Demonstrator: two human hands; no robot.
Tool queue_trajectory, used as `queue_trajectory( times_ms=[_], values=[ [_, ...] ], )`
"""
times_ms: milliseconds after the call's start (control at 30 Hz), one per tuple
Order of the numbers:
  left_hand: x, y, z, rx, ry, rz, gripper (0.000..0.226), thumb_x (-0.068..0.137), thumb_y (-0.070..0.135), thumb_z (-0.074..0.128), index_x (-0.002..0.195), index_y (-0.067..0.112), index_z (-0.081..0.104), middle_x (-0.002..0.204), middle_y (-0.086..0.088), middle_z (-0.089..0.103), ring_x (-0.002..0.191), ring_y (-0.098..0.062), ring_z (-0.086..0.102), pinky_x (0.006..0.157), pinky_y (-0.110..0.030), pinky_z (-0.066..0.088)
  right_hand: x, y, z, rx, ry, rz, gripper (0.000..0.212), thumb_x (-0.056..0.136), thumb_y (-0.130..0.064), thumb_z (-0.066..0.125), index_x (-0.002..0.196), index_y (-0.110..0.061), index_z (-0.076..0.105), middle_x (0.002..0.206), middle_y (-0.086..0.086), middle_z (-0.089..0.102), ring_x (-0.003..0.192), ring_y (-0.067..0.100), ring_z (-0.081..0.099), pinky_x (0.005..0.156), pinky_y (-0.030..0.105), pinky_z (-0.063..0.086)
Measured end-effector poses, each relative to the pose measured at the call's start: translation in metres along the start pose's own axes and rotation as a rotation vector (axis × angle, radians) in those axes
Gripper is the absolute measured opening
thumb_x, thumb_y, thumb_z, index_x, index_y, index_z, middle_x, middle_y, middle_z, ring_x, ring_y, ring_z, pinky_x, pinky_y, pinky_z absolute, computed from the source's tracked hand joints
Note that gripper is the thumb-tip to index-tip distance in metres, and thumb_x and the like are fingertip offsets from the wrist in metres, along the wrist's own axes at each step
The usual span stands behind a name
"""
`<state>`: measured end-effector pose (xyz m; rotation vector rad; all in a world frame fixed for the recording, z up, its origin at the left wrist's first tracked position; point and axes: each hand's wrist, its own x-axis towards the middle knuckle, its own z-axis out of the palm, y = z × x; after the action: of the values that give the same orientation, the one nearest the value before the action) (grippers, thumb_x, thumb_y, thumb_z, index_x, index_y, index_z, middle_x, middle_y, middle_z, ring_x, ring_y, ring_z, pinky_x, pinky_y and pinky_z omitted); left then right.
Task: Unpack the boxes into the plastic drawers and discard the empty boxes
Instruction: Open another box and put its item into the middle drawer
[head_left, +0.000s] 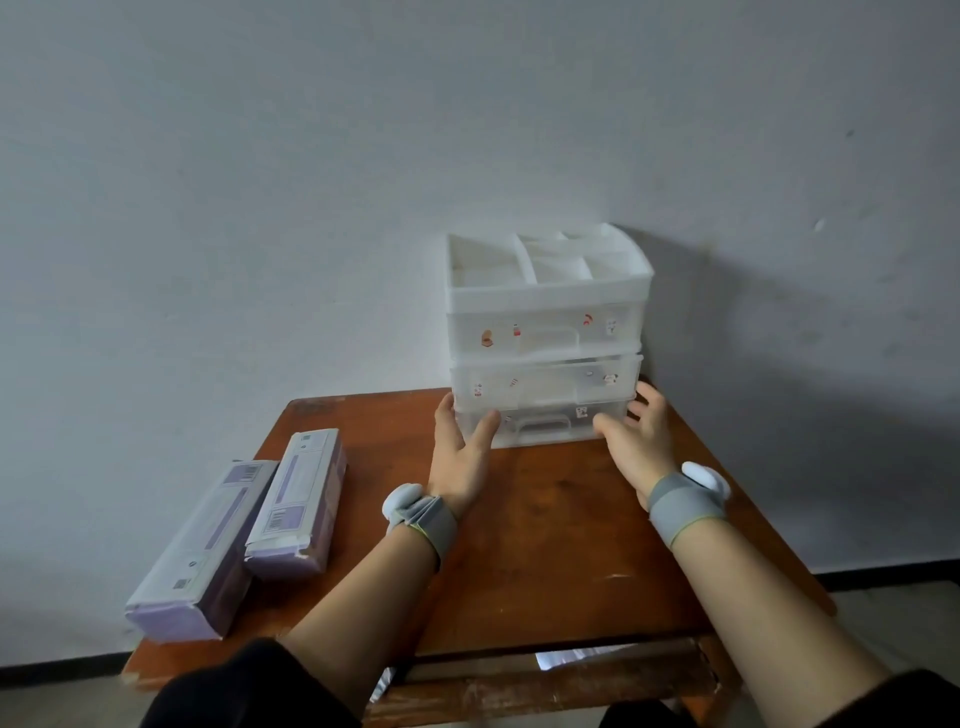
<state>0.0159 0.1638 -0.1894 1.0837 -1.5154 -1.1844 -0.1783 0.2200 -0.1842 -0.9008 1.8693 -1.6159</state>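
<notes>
Two purple boxes lie side by side at the left edge of the wooden table (545, 545), the longer box (200, 556) outermost and the shorter box (298, 501) against it, well apart from the plastic drawers (545, 332) standing at the back by the wall (260, 182). Left hand (460, 457) and right hand (636, 441), each with a grey wristband (683, 504), flank the bottom drawer, with fingers fairly straight and spread against its lower corners and thumbs on the front.

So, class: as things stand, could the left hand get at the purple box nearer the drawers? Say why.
Probably yes. The left hand presses the lower left corner of the drawer unit; the purple box lies to its left on the table, only bare wood between. It must let go first.
</notes>
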Motion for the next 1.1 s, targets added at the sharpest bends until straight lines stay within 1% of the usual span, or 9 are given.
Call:
queue_trajectory(
  times_ms=[200, 333, 433, 567, 633, 733, 867, 1000, 1100],
  values=[
    [-0.016, 0.01, -0.01, 0.002, 0.034, -0.067, 0.05, 0.099, 0.039, 0.055, 0.139, 0.02, 0.031, 0.132, 0.002, 0.041, 0.123, -0.017, 0.045, 0.112, -0.049, 0.042, -0.008, 0.002, -0.016, 0.027, 0.039, 0.062, 0.056, 0.077, -0.008, 0.064, 0.126, -0.019, 0.039, 0.133, 0.006, 0.054, 0.115, 0.021, 0.052, 0.088, 0.033, 0.039],
    [-0.021, 0.013, -0.014, 0.087, 0.031, -0.057, 0.052, 0.1, 0.041, 0.053, 0.141, 0.017, 0.034, 0.148, -0.006, 0.043, 0.13, -0.021, 0.045, 0.112, -0.039, 0.04, -0.016, -0.002, -0.018, -0.005, 0.02, 0.069, 0.06, 0.078, -0.008, 0.064, 0.129, -0.02, 0.034, 0.137, 0.008, 0.052, 0.11, 0.023, 0.052, 0.089, 0.036, 0.041],
    [-0.023, 0.02, -0.027, 0.38, 0.087, 0.053, 0.059, 0.098, 0.037, 0.056, 0.147, 0.01, 0.036, 0.154, -0.01, 0.038, 0.139, -0.026, 0.04, 0.108, -0.036, 0.037, -0.025, -0.003, -0.015, 0.006, 0.118, 0.038, 0.074, 0.078, -0.012, 0.066, 0.139, -0.022, 0.026, 0.14, 0.013, 0.044, 0.116, 0.03, 0.053, 0.098, 0.043, 0.045],
    [-0.023, 0.025, -0.064, 0.795, 0.175, 0.161, 0.057, 0.093, 0.037, 0.057, 0.144, 0.015, 0.043, 0.153, -0.011, 0.038, 0.142, -0.03, 0.033, 0.112, -0.047, 0.037, -0.042, -0.006, -0.003, -0.01, 0.171, 0.081, 0.052, 0.082, -0.017, 0.064, 0.124, -0.014, 0.035, 0.123, 0.015, 0.054, 0.106, 0.033, 0.057, 0.087, 0.041, 0.046],
    [-0.022, 0.025, -0.087, 0.996, 0.224, 0.128, 0.057, 0.091, 0.041, 0.055, 0.142, 0.017, 0.045, 0.151, -0.011, 0.041, 0.142, -0.031, 0.032, 0.112, -0.049, 0.034, -0.051, -0.005, 0.006, -0.055, 0.08, 0.11, 0.042, 0.085, -0.018, 0.063, 0.121, -0.012, 0.042, 0.114, 0.012, 0.059, 0.101, 0.032, 0.058, 0.081, 0.037, 0.045],
    [-0.022, 0.02, -0.116, 1.223, 0.179, -0.075, 0.06, 0.088, 0.046, 0.051, 0.141, 0.017, 0.044, 0.153, -0.015, 0.037, 0.145, -0.035, 0.027, 0.114, -0.051, 0.028, -0.062, 0.002, 0.027, -0.102, -0.048, 0.092, 0.035, 0.085, -0.02, 0.064, 0.117, -0.016, 0.051, 0.107, 0.008, 0.064, 0.1, 0.028, 0.061, 0.088, 0.039, 0.049],
    [-0.03, 0.011, -0.124, 1.248, 0.144, -0.149, 0.056, 0.09, 0.04, 0.053, 0.139, 0.015, 0.042, 0.153, -0.021, 0.032, 0.138, -0.038, 0.037, 0.113, -0.051, 0.033, -0.076, 0.006, 0.054, -0.157, -0.162, -0.006, 0.028, 0.087, -0.016, 0.064, 0.114, -0.016, 0.056, 0.086, -0.004, 0.061, 0.088, 0.021, 0.06, 0.08, 0.032, 0.046],
    [-0.031, 0.017, -0.109, 1.18, 0.145, -0.085, 0.067, 0.091, 0.034, 0.06, 0.149, 0.014, 0.032, 0.16, -0.02, 0.021, 0.139, -0.04, 0.037, 0.11, -0.048, 0.038, -0.087, 0.012, 0.067, -0.215, -0.19, -0.084, 0.024, 0.086, -0.016, 0.065, 0.109, -0.022, 0.058, 0.086, -0.006, 0.063, 0.087, 0.021, 0.062, 0.08, 0.031, 0.047],
    [-0.028, 0.024, -0.104, 1.176, 0.147, -0.153, 0.071, 0.087, 0.04, 0.066, 0.146, 0.018, 0.033, 0.154, -0.016, 0.032, 0.135, -0.037, 0.037, 0.106, -0.046, 0.039, -0.091, 0.019, 0.067, -0.262, -0.178, -0.176, 0.024, 0.084, -0.016, 0.066, 0.102, -0.028, 0.056, 0.088, -0.004, 0.066, 0.081, 0.019, 0.062, 0.074, 0.028, 0.044]
  ],
)
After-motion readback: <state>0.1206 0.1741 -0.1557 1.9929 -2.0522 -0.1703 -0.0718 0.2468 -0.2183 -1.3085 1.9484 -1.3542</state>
